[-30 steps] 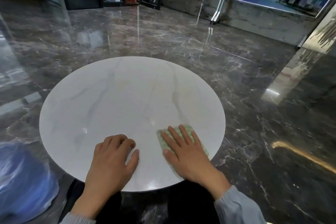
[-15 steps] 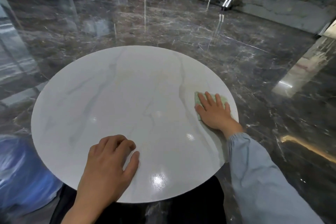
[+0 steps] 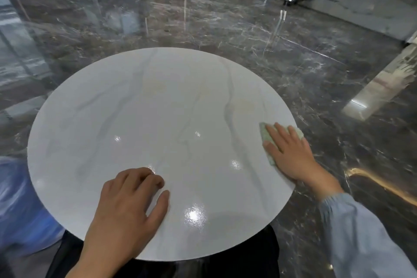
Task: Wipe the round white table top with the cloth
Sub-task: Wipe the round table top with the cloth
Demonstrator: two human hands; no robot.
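My right hand lies flat, fingers spread, pinning the cloth under my palm at the table top right rim, so pressure spreads evenly. My left hand holds nothing, fingers loosely curled on the near edge, probably bracing me.

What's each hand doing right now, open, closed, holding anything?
Left hand: open, fingers loosely curled, resting on the table top, holding nothing.
Right hand: open and flat, pressing the cloth down at the table's right edge.
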